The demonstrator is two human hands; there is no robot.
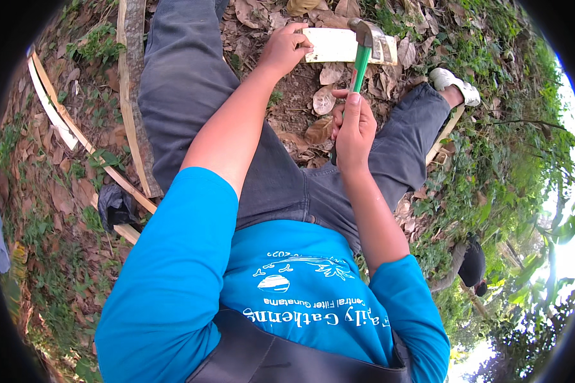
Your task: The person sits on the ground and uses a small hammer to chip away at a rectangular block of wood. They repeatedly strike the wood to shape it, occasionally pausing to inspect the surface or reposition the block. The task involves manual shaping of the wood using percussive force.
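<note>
A short, pale white strip of board [331,46] lies across the ground litter between my legs, with dark marks near its right end. My left hand [285,49] grips its left end, the fingers closed at the edge; whether anything small is also pinched there is hidden. My right hand [354,133] is wrapped round the green handle of a hammer [360,66], thumb lying along it. The metal hammer head sits over the right half of the board; I cannot tell whether it touches.
Dry leaves [322,100] and soil surround the board. A long wooden plank [132,89] lies beside my left leg, with a thin curved strip [86,142] further left. Near these is a black plastic bag [116,207]. Green plants [492,147] grow on the right.
</note>
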